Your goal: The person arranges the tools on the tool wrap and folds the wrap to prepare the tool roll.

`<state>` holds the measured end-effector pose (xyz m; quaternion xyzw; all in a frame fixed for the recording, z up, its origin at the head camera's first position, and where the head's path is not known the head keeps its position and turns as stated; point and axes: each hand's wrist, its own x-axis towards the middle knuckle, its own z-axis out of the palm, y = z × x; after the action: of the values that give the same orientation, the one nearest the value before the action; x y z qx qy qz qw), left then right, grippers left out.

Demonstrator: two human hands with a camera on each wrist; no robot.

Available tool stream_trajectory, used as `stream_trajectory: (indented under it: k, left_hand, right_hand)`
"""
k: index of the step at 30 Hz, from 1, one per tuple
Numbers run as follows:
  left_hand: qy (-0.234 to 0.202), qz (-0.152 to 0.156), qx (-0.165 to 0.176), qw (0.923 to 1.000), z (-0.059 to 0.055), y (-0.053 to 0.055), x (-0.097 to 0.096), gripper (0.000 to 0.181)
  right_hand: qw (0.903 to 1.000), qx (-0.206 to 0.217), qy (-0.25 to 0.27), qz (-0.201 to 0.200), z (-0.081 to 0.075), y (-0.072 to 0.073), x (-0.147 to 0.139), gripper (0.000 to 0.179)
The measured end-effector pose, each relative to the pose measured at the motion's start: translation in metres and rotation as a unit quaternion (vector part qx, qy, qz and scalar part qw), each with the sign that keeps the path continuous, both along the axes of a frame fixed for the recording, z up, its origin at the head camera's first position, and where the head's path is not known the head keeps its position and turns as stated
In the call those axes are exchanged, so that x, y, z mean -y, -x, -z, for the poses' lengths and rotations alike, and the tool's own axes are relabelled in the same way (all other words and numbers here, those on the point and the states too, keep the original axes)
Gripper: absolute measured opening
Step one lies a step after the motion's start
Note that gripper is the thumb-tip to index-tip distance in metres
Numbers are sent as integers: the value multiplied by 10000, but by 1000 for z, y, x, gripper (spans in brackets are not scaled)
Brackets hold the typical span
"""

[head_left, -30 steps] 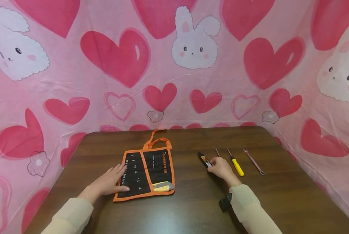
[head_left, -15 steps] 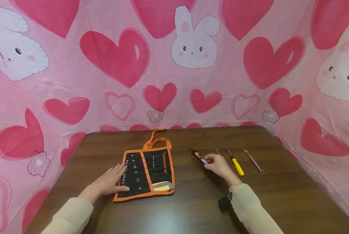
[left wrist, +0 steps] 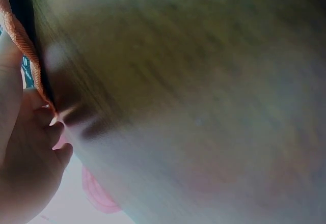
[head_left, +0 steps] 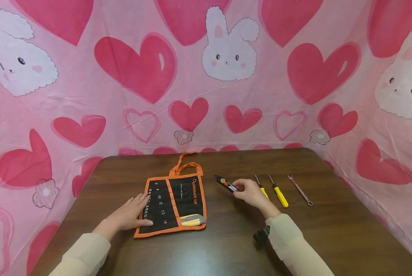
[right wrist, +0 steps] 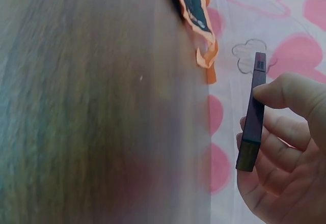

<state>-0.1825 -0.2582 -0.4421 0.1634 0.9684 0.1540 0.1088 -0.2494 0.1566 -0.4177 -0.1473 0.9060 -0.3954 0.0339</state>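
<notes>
A black tool pouch [head_left: 183, 195] with orange trim lies flat on the table, straps pointing away. My left hand [head_left: 130, 212] rests on its left edge, fingers extended and thumb on the fabric. In one of the pouch's pockets sits a yellow and grey utility knife [head_left: 193, 220]. Right of the pouch, my right hand [head_left: 252, 193] pinches a small flat black case [head_left: 224, 183] with a coloured label, between thumb and fingers. In the right wrist view this black case [right wrist: 254, 114] shows its narrow side, raised off the table.
Beyond the right hand lie a yellow-handled screwdriver [head_left: 280, 196], another yellow-handled screwdriver [head_left: 263, 190] partly covered by that hand, and a wrench [head_left: 300, 190]. The brown table [head_left: 206, 253] ends against a pink curtain [head_left: 199, 88] printed with hearts and rabbits.
My right hand has moved left with the black case, which has turned to lie more crosswise. More of the nearer screwdriver's yellow handle shows. My left hand and the pouch stay put.
</notes>
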Motion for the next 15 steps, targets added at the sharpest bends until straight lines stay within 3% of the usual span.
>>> stream_trajectory:
  k: [15]
  left_hand:
    - [-28,-39,60,10000,-1,0,-1,103]
  right_hand:
    - [9988,-31,66,-478,-7,-5,31,24]
